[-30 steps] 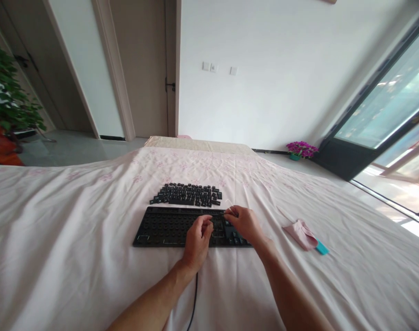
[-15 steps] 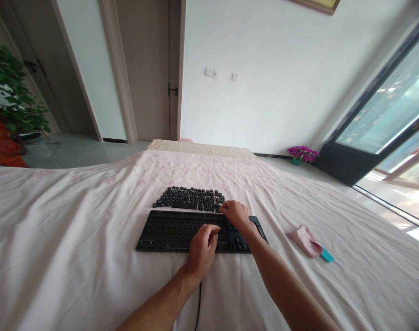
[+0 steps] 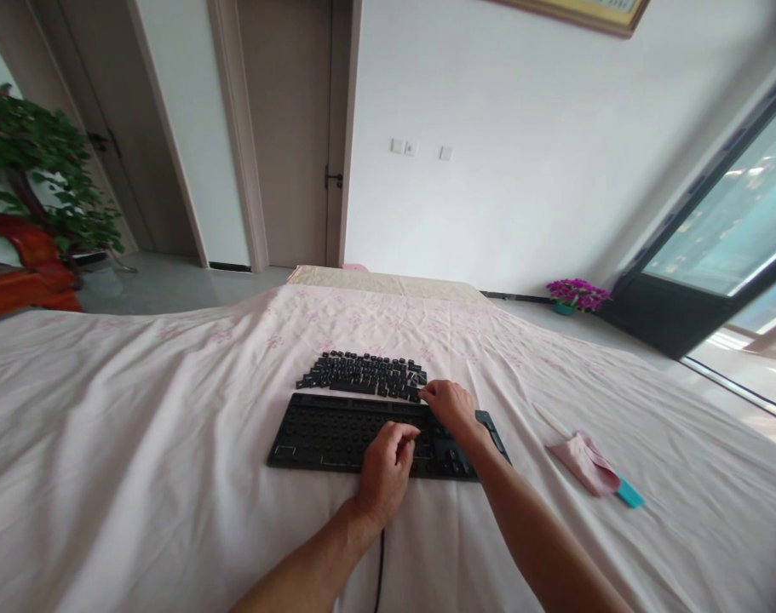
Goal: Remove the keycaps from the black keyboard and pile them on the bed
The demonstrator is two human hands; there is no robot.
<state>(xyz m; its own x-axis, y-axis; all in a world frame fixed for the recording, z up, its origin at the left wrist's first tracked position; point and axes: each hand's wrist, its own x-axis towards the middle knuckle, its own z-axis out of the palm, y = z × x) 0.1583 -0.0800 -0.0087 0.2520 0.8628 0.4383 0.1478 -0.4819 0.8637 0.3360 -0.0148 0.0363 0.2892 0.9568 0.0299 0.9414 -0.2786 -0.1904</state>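
A black keyboard [image 3: 336, 430] lies on the cloth, its left and middle parts stripped of keycaps; keys still sit at its right end. Just beyond it, loose black keycaps [image 3: 362, 375] are laid out in rows. My right hand [image 3: 450, 407] reaches over the keyboard to the right end of these rows, its fingertips pinched at a keycap there. Above the middle of the keyboard, my left hand [image 3: 388, 468] is closed, thumb against forefinger; what it holds, if anything, is hidden. A black cable [image 3: 381, 566] runs from below my left wrist toward me.
To the right, a pink cloth [image 3: 585, 464] lies with a turquoise piece [image 3: 630, 491] sticking out. A pale floral sheet [image 3: 170, 409] with folds covers the surface. Farther off are a potted purple flower [image 3: 577, 294], a green plant [image 3: 43, 162] and a wooden armrest [image 3: 36, 264].
The whole view has shifted slightly, so everything appears a little farther right and lower. Both hands keep nearly the same place over the keyboard and keycaps.
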